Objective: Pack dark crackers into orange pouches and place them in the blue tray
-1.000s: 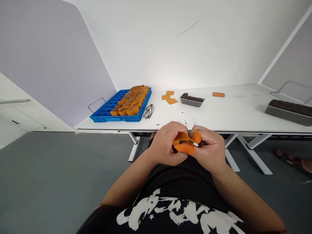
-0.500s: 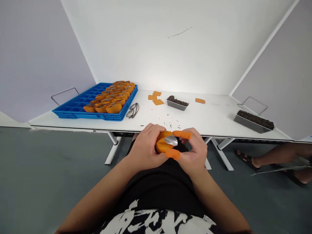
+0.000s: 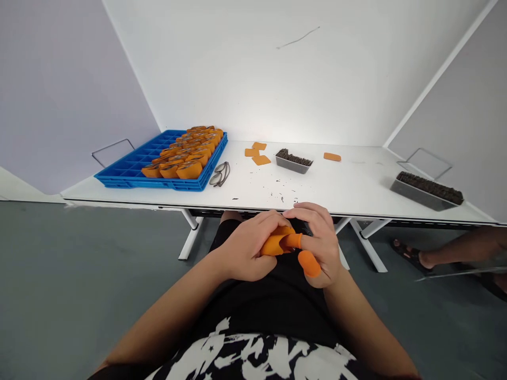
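1. Assembly work is judged to be the step in hand: a small orange piece (image 3: pixel 276 244) is held in the lap, just below the edge of the white table (image 3: pixel 356 184).
2. The left hand (image 3: pixel 247 250) is closed around the orange piece, its fingers clamped on it.
3. The right hand (image 3: pixel 319 240) is laid against the same piece, with orange-capped fingertips (image 3: pixel 309 263) partly spread; whether it is gripped from that side cannot be told.
4. Finished-looking orange pieces are seen filling part of the blue tray (image 3: pixel 130 171), beside a pair of glasses (image 3: pixel 220 174).
5. A steady left-hand hold and a fine right-hand pinch are judged necessary for the next move.
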`<act>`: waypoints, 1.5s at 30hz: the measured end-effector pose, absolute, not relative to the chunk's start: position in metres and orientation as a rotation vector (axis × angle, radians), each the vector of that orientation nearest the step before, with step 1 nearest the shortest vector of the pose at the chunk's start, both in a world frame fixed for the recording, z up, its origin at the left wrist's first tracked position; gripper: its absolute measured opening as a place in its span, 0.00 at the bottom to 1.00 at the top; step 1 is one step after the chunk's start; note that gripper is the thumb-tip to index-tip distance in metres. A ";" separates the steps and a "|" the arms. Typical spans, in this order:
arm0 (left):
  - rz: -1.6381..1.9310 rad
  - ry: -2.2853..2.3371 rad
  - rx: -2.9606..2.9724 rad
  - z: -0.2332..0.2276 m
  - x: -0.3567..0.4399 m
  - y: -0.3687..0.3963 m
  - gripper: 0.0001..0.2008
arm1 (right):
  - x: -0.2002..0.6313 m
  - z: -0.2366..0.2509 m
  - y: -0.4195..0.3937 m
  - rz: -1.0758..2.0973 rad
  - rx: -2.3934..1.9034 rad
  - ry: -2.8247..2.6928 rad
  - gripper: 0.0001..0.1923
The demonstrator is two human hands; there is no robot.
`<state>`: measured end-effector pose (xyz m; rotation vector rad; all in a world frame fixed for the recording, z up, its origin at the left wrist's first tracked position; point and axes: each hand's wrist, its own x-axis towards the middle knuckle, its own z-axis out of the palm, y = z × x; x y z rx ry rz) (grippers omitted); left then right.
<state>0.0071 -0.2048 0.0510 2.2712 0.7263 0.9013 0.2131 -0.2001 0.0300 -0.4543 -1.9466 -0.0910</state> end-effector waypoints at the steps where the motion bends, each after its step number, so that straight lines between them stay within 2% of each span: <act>1: 0.919 0.703 2.240 0.047 0.009 -0.203 0.25 | 0.212 0.028 -0.202 -0.048 -0.472 -1.973 0.25; 5: 1.101 0.658 2.110 0.032 0.011 -0.200 0.28 | 0.204 0.018 -0.207 0.088 -0.495 -2.028 0.31; 9: 1.366 0.711 1.931 0.022 0.014 -0.203 0.23 | 0.198 0.016 -0.209 0.175 -0.484 -2.063 0.35; 12: 1.467 0.779 1.764 0.014 0.021 -0.208 0.19 | 0.195 0.016 -0.210 0.215 -0.508 -2.077 0.32; 15: 1.484 0.827 1.614 0.005 0.030 -0.210 0.17 | 0.195 0.015 -0.209 0.238 -0.545 -2.070 0.29; 24: 1.306 0.984 1.370 0.001 0.028 -0.204 0.13 | 0.220 0.015 -0.175 0.476 -0.434 -2.088 0.31; 30: 1.291 1.006 1.287 -0.001 0.032 -0.200 0.12 | 0.228 0.011 -0.176 0.596 -0.518 -2.007 0.32; 35: 1.375 1.010 1.223 -0.009 0.031 -0.196 0.14 | 0.230 0.006 -0.182 0.691 -0.636 -1.878 0.27; 37: 1.428 1.019 1.183 -0.014 0.027 -0.194 0.13 | 0.227 -0.003 -0.182 0.716 -0.660 -1.762 0.30; 40: 1.466 1.012 1.136 -0.021 0.022 -0.194 0.11 | 0.212 -0.024 -0.185 0.749 -0.677 -1.564 0.41; 42: 1.451 0.971 1.137 -0.023 0.021 -0.196 0.16 | 0.201 -0.036 -0.191 0.812 -0.666 -1.536 0.43; 45: 1.390 0.875 1.160 -0.019 0.023 -0.200 0.35 | 0.192 -0.042 -0.201 0.956 -0.614 -1.625 0.44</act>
